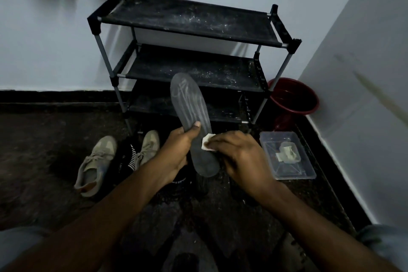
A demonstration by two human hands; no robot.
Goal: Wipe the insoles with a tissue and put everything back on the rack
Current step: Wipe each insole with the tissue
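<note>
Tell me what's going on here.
A person facing a black shoe rack is cleaning an insole. The left hand grips the grey insole near its middle, toe end pointing up, while the right hand holds a tissue against its surface. A pair of tan shoes lies on the floor to the left, not on the rack. A clear plastic box with crumpled tissues sits to the right, and a red bucket stands beside the rack.
</note>
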